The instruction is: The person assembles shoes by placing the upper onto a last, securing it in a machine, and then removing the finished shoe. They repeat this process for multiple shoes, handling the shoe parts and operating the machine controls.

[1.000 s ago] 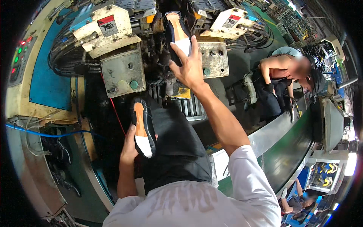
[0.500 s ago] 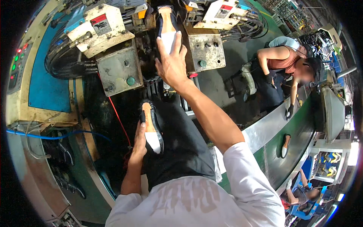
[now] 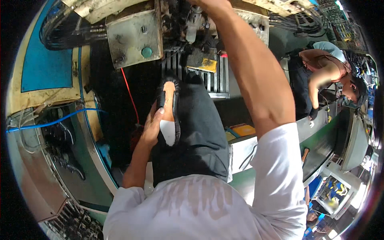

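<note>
Left hand (image 3: 151,128) grasping black shoe (image 3: 170,110) on lap, right hand (image 3: 208,4) (grip unseen) crowded against machine (image 3: 134,36)

We note a factory floor crowded with machinery. Directly ahead stands a worn cream-painted machine (image 3: 134,38) with a green round button (image 3: 147,52) on its front plate and a ribbed metal grille (image 3: 214,78) below. To the left, a blue panel (image 3: 46,60) sits above exposed wiring, with a blue cable (image 3: 52,122) and a red wire (image 3: 130,96) hanging loose. On the right a green conveyor line (image 3: 332,138) runs past a co-worker (image 3: 324,70) bent over it. Beyond, what appear to be further workstations are too distorted to confirm. Lighting is bright and even
</note>
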Available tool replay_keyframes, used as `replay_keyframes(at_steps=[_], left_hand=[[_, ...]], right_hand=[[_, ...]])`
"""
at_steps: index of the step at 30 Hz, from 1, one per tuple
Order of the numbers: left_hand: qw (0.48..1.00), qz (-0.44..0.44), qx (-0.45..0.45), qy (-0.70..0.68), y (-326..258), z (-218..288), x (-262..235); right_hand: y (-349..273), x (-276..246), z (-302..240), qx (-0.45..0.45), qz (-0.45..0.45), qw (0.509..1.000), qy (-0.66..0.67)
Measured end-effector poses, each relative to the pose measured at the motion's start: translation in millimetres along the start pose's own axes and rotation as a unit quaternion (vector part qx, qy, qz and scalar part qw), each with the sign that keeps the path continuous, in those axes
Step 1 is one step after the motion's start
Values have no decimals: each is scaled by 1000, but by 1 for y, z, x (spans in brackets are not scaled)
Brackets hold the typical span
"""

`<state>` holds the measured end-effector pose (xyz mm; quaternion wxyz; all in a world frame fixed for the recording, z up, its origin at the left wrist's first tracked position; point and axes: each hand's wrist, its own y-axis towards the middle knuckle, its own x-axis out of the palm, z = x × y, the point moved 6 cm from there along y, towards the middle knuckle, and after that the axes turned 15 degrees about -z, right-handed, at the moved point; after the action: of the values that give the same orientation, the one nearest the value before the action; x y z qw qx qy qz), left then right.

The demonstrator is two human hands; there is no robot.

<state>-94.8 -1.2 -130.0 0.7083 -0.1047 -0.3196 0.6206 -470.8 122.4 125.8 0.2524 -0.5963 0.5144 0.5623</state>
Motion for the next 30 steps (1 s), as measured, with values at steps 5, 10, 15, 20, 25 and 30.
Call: replay_keyframes(at_steps=[5,10,15,20,25,30], left_hand=[[969,-133,15,-209,-6,21,36],[941,-146,47,-301,-27,57,64],[935,-144,84,-314,-42,67,68],[940,-117,125,-296,-51,47,43],[953,-16,162,-254,-102,2,16],[925,248,154,-242,-222,-27,-34]], right_hand=[[15,-1,-1,-27,-4,1000,2],[17,-7,0,-61,-1,998,7],[-37,-14,-2,-150,22,986,71],[-231,86,-62,11,-312,772,554],[-318,109,-122,114,-389,701,586],[-343,154,-102,-53,-421,781,458]])
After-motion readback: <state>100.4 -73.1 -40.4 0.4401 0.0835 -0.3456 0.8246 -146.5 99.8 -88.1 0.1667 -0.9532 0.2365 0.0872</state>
